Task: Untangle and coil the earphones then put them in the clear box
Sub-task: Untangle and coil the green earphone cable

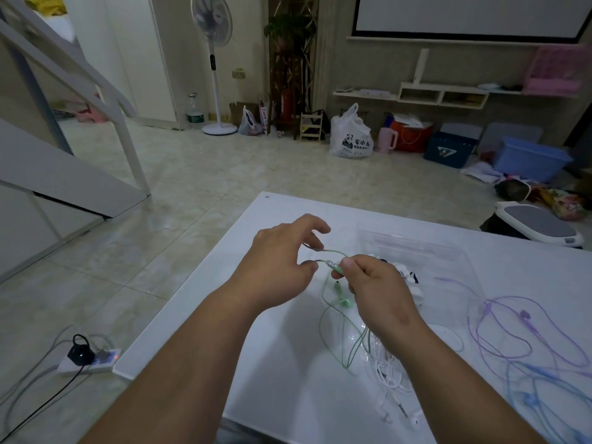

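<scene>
**Green earphones handled beside clear box**

A person's left hand point(282, 261) curls its fingers round a loop of the thin mint-green wired earphones point(345, 302). The right hand point(378, 293) pinches the same cable just in front of the clear plastic box point(448, 251). Tangled white earphones point(389, 376) and purple earphones point(524, 314) lie nearer the person than the box.

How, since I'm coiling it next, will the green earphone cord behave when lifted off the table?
Probably floppy: the green earphone cord sags in loose loops below the right hand. Likely light, since a fingertip pinch carries it. It may snag, as its lower loops appear to overlap the white earphones.
</scene>
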Tool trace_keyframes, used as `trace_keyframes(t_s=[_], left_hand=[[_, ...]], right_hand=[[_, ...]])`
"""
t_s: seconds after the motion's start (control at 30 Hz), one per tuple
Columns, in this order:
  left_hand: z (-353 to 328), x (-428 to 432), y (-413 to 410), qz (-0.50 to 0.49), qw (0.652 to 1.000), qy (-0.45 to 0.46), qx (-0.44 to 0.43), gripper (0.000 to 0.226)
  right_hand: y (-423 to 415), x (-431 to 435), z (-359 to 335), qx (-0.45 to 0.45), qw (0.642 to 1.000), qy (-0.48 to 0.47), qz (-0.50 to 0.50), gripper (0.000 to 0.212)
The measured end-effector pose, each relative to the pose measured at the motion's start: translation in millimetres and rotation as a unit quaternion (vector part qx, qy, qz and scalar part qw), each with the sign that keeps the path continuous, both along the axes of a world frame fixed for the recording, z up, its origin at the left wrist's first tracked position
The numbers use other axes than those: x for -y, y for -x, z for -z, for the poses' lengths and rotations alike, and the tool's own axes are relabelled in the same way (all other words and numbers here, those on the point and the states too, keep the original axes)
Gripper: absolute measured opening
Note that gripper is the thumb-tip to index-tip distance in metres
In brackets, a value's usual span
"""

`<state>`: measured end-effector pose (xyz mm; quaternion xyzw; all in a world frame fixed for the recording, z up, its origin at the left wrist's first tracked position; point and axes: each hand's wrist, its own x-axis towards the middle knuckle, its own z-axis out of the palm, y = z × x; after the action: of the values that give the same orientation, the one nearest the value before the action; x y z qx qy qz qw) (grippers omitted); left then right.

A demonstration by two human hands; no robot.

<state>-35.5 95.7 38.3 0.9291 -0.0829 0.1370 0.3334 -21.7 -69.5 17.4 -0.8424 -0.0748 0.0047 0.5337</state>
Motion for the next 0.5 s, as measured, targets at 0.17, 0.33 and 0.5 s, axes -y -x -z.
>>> trace_keyframes(t_s=[0.17,0.33,0.5], left_hand=[[-1.2,3.0,1.2,-0.001,1.000,-0.019,0.001,0.032],[1.8,3.1,-1.7,-0.005,0.997,-0.076,0.009,0.016],[5.2,3.2,-6.7,-0.033,0.995,-0.093,0.026,0.007]], right_hand=[[0.1,-0.1,1.0,0.009,1.000,0.015,-0.004,0.032],[-0.9,-0.4,3.7,0.007,1.000,0.024,-0.005,0.032],[-3.2,-1.7,8.1,-0.011,0.999,-0.033,-0.019,0.034]])
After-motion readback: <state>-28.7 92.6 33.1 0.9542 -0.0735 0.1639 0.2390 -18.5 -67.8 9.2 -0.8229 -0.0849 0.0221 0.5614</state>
